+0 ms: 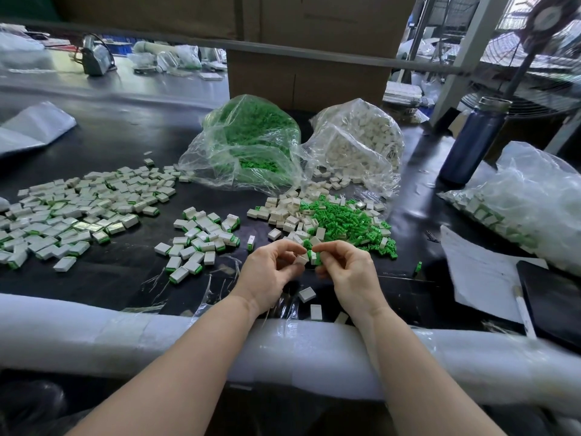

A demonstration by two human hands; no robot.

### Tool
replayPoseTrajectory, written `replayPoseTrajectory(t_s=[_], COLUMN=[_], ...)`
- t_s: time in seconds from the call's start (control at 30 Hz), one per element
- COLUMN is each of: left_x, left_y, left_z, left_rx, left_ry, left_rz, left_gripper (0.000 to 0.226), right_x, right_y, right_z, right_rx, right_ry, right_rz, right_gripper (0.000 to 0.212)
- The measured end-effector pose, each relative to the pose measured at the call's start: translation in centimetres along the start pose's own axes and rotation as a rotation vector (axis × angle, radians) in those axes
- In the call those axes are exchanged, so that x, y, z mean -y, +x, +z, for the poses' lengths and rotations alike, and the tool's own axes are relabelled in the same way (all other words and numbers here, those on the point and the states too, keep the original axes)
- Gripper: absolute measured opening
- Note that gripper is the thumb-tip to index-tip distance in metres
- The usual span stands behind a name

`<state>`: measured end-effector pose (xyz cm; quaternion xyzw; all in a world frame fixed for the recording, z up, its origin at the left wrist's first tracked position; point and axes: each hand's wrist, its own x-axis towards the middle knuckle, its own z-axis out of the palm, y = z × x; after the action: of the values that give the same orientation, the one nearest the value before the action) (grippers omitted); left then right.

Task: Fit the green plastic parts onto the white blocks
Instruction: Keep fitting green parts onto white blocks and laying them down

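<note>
Hands meet just above the black worktop (pixel 132 272), in front of the loose heap of small green plastic clips (pixel 342 221) and small white rectangular plastic blocks (pixel 283 212). The left hand (pixel 270 272) pinches one white block (pixel 301 259) between thumb and fingertips; the right hand (pixel 345 272) pinches a white piece with a green clip (pixel 315 257) at its end, the two pieces almost touching. Whether that clip is already seated I cannot tell.

These parts look featherlight, hard and smooth, so they should take a firm squeeze without harm but could easily slip or flick away. A hold on the block's flat sides, leaving the open end free, looks soundest, with the clip gripped by its body and pushed straight in.

Finished blocks with green ends lie in a spread pile (pixel 78 212) to the left and a smaller cluster (pixel 204 237) nearer the hands. Behind stand a clear bag of green clips (pixel 248 143) and a clear bag of white blocks (pixel 361 140). A few stray white blocks (pixel 307 294) lie under the wrists.
</note>
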<state>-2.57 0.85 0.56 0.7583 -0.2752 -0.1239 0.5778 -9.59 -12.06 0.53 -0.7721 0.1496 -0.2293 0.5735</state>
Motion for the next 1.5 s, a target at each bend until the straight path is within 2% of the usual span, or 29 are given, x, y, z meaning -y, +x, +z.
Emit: replayPoseTrajectory(t_s=[0.2,0.53,1.13,1.5], left_x=[0.01,-0.01,-0.3,-0.41], left_y=[0.07,0.16,-0.07,-0.22], left_z=[0.12,0.14,0.06,0.13], left_rx=[0.011,0.04,0.047,0.075], left_ry=[-0.004,0.011,0.008,-0.018], left_rz=[-0.006,0.002,0.012,-0.007], left_gripper=[0.015,0.009,0.009,0.014], right_x=[0.25,0.31,0.25,0.03], right_y=[-0.15,-0.16,-0.28,-0.24], right_z=[-0.13,-0.17,-0.22,-0.36], right_rx=[0.009,0.033,0.064,0.114], right_ry=[0.127,0.112,0.019,0.02], right_rz=[0.027,0.047,-0.003,0.033], right_gripper=[0.018,0.016,0.023,0.026])
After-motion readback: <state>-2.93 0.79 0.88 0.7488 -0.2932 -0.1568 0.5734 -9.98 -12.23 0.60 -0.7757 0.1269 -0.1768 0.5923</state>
